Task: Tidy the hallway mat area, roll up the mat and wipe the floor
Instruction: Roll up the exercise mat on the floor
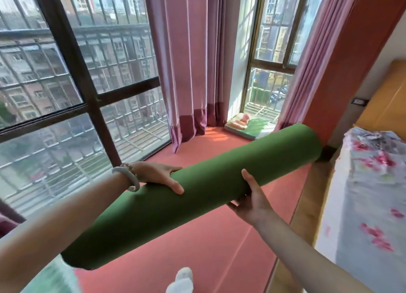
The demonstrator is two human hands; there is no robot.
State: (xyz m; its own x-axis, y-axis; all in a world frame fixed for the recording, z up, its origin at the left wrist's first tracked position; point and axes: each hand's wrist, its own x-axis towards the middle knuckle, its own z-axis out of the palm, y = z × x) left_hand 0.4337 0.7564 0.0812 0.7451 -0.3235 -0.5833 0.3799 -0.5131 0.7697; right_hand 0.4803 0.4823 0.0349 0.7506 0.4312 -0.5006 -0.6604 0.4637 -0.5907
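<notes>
Pink curtains [191, 61] hang at the far windows [83, 57], a bed [371, 193] with flowered cover stands at right, and a small folded pile [246, 125] lies in the far corner. The floor [208, 237] is smooth, salmon-red. The green mat [197, 187], rolled to a matte tube, is held in air, slanting near-left to far-right: left hand [162, 176] grips it from above w/ thumb curled on it, right hand [252, 198] grasps from under.

I hold both arms stretched forward; my left hand [161, 175] grips from above, my right hand [252, 199] cups from beneath, thumb up.
</notes>
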